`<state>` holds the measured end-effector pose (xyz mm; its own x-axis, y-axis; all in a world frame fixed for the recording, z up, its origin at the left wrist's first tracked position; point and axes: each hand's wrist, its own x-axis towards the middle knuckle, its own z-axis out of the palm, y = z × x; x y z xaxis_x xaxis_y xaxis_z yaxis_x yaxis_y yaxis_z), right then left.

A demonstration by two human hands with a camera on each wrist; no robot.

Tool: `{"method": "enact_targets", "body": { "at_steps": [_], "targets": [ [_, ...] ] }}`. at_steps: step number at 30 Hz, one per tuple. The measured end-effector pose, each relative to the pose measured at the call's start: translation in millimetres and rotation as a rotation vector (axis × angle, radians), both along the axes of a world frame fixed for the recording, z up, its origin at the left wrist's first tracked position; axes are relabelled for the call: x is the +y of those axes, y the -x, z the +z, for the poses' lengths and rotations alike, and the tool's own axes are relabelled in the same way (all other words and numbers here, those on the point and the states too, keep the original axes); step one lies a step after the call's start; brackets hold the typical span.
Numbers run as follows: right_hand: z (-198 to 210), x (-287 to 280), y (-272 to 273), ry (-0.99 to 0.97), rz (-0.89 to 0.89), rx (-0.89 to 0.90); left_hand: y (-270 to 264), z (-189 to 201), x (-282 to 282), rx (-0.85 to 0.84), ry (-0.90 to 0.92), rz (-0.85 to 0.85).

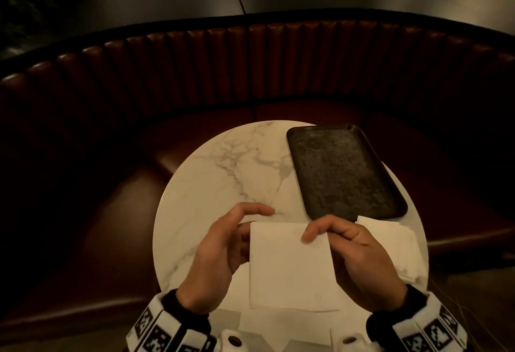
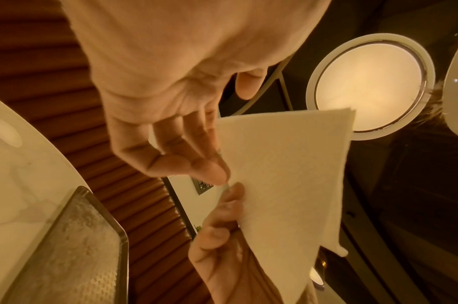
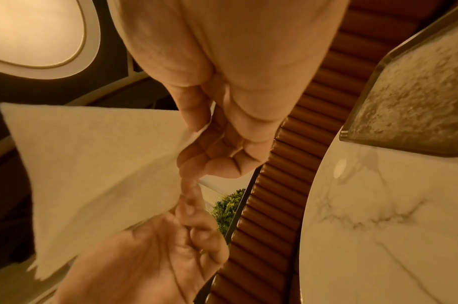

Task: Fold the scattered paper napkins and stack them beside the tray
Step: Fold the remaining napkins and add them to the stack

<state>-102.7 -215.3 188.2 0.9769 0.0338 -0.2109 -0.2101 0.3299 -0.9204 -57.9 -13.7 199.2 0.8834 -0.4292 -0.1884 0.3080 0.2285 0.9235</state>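
I hold a white paper napkin (image 1: 289, 268) up over the near side of the round marble table (image 1: 223, 173). My right hand (image 1: 354, 254) pinches its top right corner, thumb on the front and fingers behind. My left hand (image 1: 223, 245) curls its fingers round the left edge, with the index finger stretched out above. In the left wrist view the napkin (image 2: 287, 174) meets my left fingertips (image 2: 212, 170), and the thumb stands off it. In the right wrist view the right fingers (image 3: 194, 119) nip the napkin (image 3: 92, 164). A pile of white napkins (image 1: 390, 245) lies just in front of the dark tray (image 1: 348, 173).
More loose white napkins (image 1: 278, 326) lie flat at the table's near edge under my hands. A curved, ribbed brown leather bench (image 1: 250, 73) wraps round the far side of the table. Bare marble shows to the left of the tray.
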Motion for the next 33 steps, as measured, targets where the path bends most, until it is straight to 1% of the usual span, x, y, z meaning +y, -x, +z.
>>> {"method": "enact_targets", "body": {
  "at_steps": [2, 3, 6, 9, 10, 13, 14, 17, 21, 23, 25, 27, 31, 33],
  "targets": [
    [2.7, -3.7, -1.6, 0.049, 0.026, -0.028, -0.6, 0.2, -9.8, -0.035, -0.155, -0.012],
    [2.2, -7.0, -1.8, 0.071, 0.051, -0.039, -0.8, 0.0, -14.2, -0.062, -0.204, -0.018],
    [3.6, -15.4, -3.6, 0.134, 0.071, -0.109, -1.8, -3.7, -20.3, -0.162, -0.306, 0.001],
    [3.6, -26.3, -4.8, 0.16, 0.139, -0.195, -2.4, -3.5, -20.6, -0.249, -0.341, 0.025],
    [5.3, -27.2, -6.4, 0.207, 0.141, -0.208, -2.6, -2.1, -21.0, -0.28, -0.35, 0.019],
    [10.9, -16.8, -12.5, 0.483, 0.101, -0.223, -1.9, -2.0, -23.4, -0.332, -0.378, -0.013],
    [12.9, -12.0, -15.1, 0.532, 0.088, -0.206, -1.8, -2.6, -23.8, -0.341, -0.383, -0.022],
    [11.9, -5.0, -17.3, 0.503, 0.031, -0.144, -2.9, -3.8, -23.2, -0.351, -0.392, -0.018],
    [6.3, -3.5, -13.8, 0.489, 0.006, -0.124, 0.5, -2.4, -19.8, -0.341, -0.369, -0.017],
    [3.0, -3.1, -12.3, 0.406, -0.048, -0.08, 1.7, -1.8, -17.1, -0.352, -0.368, 0.029],
    [0.7, -6.9, -8.8, 0.306, -0.128, -0.028, 1.3, -2.6, -15.1, -0.308, -0.334, 0.095],
    [-0.9, -9.9, -5.0, 0.3, -0.173, -0.009, 1.9, -3.4, -14.3, -0.267, -0.325, 0.106],
    [-11.3, -8.9, 0.8, 0.262, -0.203, 0.057, 4.6, -20.3, -15.2, -0.283, -0.424, 0.07],
    [-19.8, -9.5, 4.4, 0.242, -0.172, 0.091, 6.3, -31.2, -17.8, -0.286, -0.471, 0.062]
  ]
}}
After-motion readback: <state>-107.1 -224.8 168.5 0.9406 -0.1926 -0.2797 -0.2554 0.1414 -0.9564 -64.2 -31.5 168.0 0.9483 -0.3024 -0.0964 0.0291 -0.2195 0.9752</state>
